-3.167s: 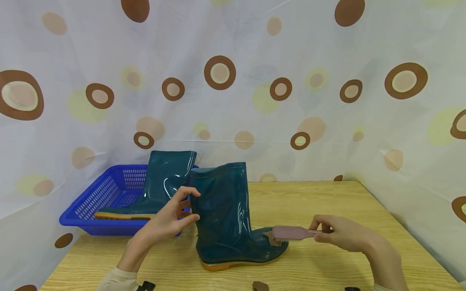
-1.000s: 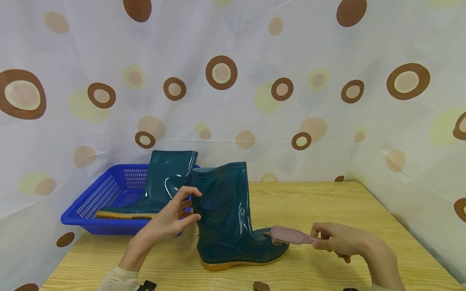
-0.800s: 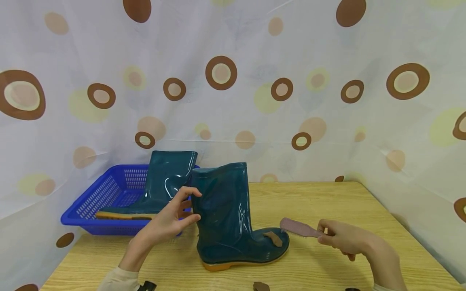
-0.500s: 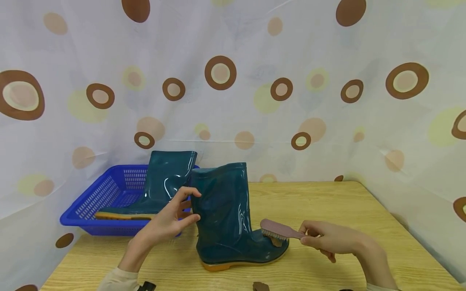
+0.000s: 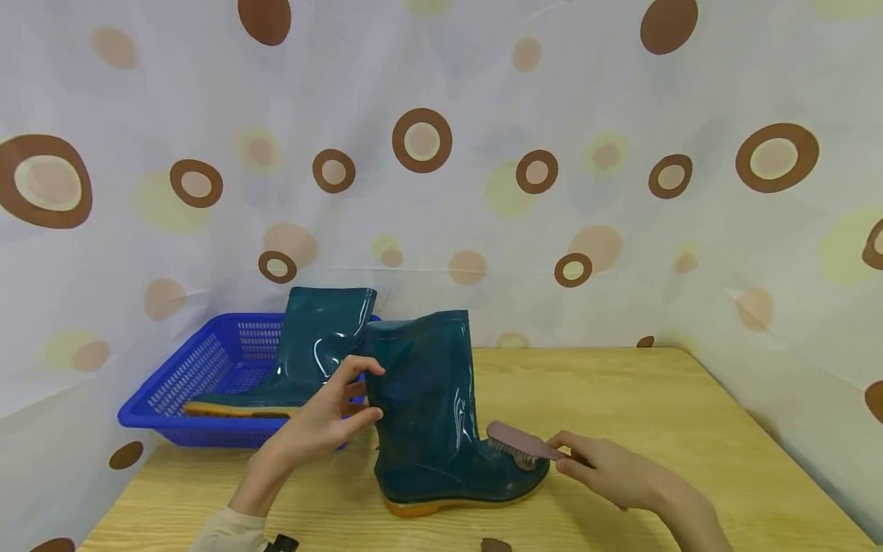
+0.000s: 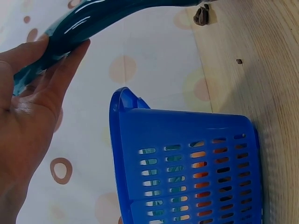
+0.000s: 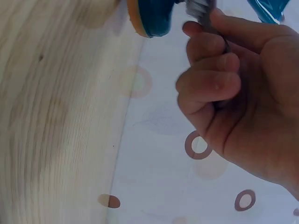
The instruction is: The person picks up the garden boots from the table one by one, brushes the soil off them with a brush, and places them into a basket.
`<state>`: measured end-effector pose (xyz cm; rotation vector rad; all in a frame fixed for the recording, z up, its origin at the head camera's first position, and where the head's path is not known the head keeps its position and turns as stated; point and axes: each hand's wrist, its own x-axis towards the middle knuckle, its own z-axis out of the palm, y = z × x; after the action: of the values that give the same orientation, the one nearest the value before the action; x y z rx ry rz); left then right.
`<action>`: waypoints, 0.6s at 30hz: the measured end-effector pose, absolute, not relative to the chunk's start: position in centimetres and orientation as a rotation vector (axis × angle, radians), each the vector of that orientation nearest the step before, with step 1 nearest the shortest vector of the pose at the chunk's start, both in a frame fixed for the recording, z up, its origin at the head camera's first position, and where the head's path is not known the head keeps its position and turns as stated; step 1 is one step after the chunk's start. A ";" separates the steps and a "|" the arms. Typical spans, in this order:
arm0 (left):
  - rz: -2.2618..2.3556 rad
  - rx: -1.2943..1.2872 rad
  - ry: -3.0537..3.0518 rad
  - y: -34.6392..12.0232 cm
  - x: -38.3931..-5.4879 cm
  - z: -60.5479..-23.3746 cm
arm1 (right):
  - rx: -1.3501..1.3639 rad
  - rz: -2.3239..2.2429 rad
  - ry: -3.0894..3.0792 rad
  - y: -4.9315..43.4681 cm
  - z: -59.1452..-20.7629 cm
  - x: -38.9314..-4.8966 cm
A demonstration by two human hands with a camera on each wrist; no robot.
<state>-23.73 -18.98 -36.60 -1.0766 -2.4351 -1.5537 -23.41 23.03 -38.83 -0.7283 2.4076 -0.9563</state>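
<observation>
Spotted curtain cloth hung behind a pale wooden table (image 5: 621, 399), where a teal rubber boot (image 5: 428, 406) stood upright on its orange sole, toe pointing right. Behind it to the left, a second boot (image 5: 313, 349) stood in a blue plastic basket (image 5: 186, 383). The left hand (image 5: 324, 418) steadied the back of the standing boot's shaft, thumb and fingers curled against the rubber. The right hand (image 5: 600, 471) pinched the handle of a pink brush (image 5: 517, 445) between thumb and curled fingers. Just under a second earlier the brush had been lifted clear to the right, leaving a brown smudge bare on the toe; by now it had come back in, bristles down on the instep close to the shaft and covering that spot. This looked like repeated scrubbing strokes over the same dirty patch, with the cleaning of the toe not yet finished.
</observation>
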 end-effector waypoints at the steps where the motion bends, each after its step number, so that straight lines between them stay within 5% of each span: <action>1: -1.549 -1.069 -2.436 -19.1 -23.7 -36.6 | -0.748 -0.924 2.458 22.9 -38.9 -23.4; 18: -1.539 -1.068 -2.441 -19.0 -23.6 -36.4 | -0.710 -0.789 2.819 22.2 -40.0 -21.7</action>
<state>-23.59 -18.97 -36.39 -1.0678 -2.4405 -1.5386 -21.72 22.21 -39.95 -0.7103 2.8189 -0.7886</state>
